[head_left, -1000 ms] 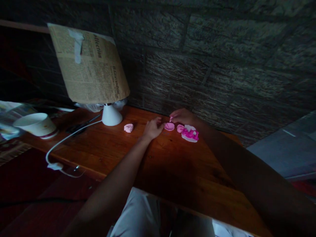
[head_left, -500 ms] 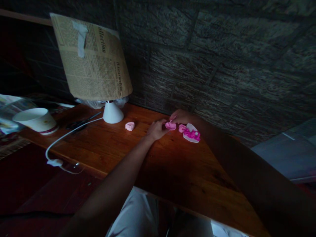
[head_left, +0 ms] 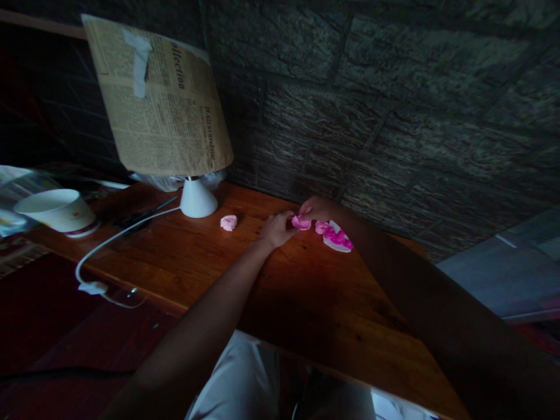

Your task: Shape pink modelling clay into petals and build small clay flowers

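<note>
Between my two hands is a pink paper flower point(head_left: 301, 223), its petals cupped. My left hand point(head_left: 278, 228) grips its left edge with thumb and fingers. From behind and to the right, my right hand point(head_left: 317, 207) pinches the flower's upper edge; its fingertips are partly hidden in the dim light. Just right of the flower lies a small pink rosette point(head_left: 321, 227). It touches or nearly touches a white paper piece point(head_left: 340, 248) that carries bright magenta crumpled paper point(head_left: 336, 236). A pale pink crumpled paper ball point(head_left: 228, 222) sits apart, left of my left hand.
A lamp point(head_left: 198, 199) with a newspaper-print shade stands on the wooden table point(head_left: 306, 303), its white cord point(head_left: 94, 252) drooping over the front edge. Scissors point(head_left: 140, 216) and a paper cup point(head_left: 56, 213) are at the left. A dark brick wall point(head_left: 385, 105) rises behind.
The flower's petals look slightly turned between my fingers, and my right hand has shifted a little. The whole view has slid slightly. Both hands keep their hold.
</note>
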Demonstrator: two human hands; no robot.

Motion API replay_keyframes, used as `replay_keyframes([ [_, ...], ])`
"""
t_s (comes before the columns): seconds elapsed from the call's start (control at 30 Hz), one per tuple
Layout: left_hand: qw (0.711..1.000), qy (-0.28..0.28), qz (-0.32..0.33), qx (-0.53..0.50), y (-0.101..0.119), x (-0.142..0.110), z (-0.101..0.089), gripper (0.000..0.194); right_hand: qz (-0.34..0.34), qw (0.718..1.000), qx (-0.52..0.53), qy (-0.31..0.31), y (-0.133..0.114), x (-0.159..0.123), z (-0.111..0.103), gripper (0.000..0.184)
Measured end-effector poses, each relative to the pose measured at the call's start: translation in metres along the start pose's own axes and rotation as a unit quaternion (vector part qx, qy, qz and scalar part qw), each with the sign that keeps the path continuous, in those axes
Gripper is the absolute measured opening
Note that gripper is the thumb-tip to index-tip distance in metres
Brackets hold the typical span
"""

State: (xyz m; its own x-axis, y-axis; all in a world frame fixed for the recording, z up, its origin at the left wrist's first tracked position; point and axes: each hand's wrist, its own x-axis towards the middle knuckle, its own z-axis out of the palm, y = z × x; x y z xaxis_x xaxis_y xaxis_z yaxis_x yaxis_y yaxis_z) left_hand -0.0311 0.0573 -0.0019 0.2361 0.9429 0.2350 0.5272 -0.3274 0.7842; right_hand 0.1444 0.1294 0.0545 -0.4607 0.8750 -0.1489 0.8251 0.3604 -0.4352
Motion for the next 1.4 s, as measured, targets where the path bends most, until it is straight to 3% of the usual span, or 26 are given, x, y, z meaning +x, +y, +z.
replay_keyframes([
  [0.3, 0.997, -0.010, -0.008, 0.074, 0.0011, -0.0001, 0.0013, 0.031, 0.001, 1.000, -0.005, -0.001, 0.0057, 0.0033, -0.0014, 0.018],
  [0.57, 0.998, 0.001, 0.011, 0.066, -0.0041, 0.0015, 0.0032, 0.031, 0.012, 1.000, 0.003, 0.024, 0.0077, 0.0060, -0.0002, 0.018],
  [0.87, 0.998, 0.000, 0.006, 0.067, -0.0011, 0.0008, 0.0013, 0.030, -0.004, 1.000, 0.001, 0.000, 0.0011, 0.0036, 0.0003, 0.037],
  [1.4, 0.998, 0.003, 0.020, 0.062, -0.0073, 0.0022, 0.0035, 0.024, -0.014, 0.999, -0.028, 0.006, 0.0012, 0.0036, -0.0006, 0.021],
])
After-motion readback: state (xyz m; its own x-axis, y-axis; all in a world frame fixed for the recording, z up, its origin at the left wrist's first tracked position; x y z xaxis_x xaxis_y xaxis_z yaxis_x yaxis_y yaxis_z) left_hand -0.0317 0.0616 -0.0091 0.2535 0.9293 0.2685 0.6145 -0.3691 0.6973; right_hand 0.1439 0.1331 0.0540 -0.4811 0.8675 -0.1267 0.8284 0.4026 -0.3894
